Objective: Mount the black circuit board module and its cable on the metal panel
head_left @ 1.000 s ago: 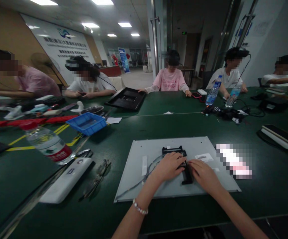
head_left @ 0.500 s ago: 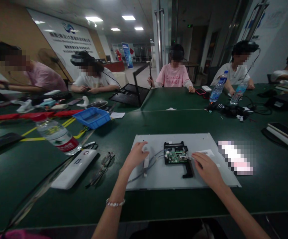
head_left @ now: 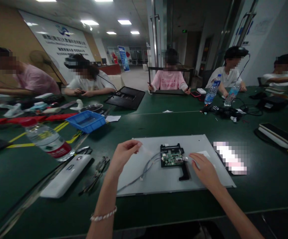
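A pale grey panel (head_left: 139, 186) lies flat in front of me. On it sits a green circuit board (head_left: 171, 158) in a black bracket (head_left: 183, 174), with grey cables (head_left: 144, 171) running off to the left. Above the panel's left part, my left hand (head_left: 126, 152) is raised in a pinch. A faint see-through strip (head_left: 147, 151) appears to hang from its fingertips. My right hand (head_left: 204, 167) rests at the board's right side, fingers stretched out close to a small white tab (head_left: 185, 159). A white label (head_left: 205, 153) on the panel lies partly behind that hand.
Left of the panel are a cable bundle (head_left: 95, 176), a white power bank (head_left: 66, 176), a tilted water bottle (head_left: 49, 141) and a blue tray (head_left: 86, 122). A blurred-out phone-like object (head_left: 230, 159) lies to the right. Across the table, a person holds a black frame (head_left: 168, 93).
My left hand has risen off the panel, its fingers closing into a pinch. My right hand stays beside the board. Across the table, the black frame has been turned to face me.
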A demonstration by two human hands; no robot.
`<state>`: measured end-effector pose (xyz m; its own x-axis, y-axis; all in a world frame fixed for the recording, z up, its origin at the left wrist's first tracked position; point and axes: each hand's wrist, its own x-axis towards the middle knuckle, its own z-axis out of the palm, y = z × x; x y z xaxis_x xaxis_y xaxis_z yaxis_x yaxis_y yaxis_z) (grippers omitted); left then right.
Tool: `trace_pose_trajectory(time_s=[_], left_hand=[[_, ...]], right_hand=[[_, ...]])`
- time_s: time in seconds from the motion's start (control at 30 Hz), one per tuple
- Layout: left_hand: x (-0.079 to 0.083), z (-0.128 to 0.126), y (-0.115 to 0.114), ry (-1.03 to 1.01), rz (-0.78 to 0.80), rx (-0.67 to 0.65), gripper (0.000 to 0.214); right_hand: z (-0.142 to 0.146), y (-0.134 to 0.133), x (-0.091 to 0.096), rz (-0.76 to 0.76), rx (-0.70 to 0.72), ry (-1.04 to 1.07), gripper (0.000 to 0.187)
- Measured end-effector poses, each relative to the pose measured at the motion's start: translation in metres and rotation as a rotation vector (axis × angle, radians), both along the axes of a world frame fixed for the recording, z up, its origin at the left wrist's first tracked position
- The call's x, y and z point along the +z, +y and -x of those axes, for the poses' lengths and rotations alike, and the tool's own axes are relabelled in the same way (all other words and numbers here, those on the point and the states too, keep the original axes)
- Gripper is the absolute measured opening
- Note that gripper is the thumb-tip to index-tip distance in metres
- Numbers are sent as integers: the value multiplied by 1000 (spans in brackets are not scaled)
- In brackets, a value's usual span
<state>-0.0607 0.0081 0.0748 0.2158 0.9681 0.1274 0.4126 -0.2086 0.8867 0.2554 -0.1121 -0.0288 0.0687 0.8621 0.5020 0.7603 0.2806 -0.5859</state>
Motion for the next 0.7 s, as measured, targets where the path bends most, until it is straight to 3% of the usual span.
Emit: trace_pose_trajectory(time_s=[0.1, 0.2, 0.3, 0.43, 0.6, 0.7], left_hand=[[12, -8, -11, -120, 24, 34, 27], [-1, -13, -17, -76, 95, -10, 25], [-26, -12, -17, 75, 141, -26, 25], [-53, -9, -15, 260, 92, -28, 23], [-56, -13, -20, 405, 15, 34, 21], [-49, -17, -35, 451, -163, 146, 33]], right_hand=[[-10, 3, 14, -12, -95, 333, 41], [-17, 9, 25, -55, -167, 504, 41], [-9, 11, 27, -9, -106, 354, 34], [26, 8, 31, 46, 148, 45, 35], [73, 9, 50, 24, 455, -295, 40], [92, 11, 52, -5, 559, -431, 37]])
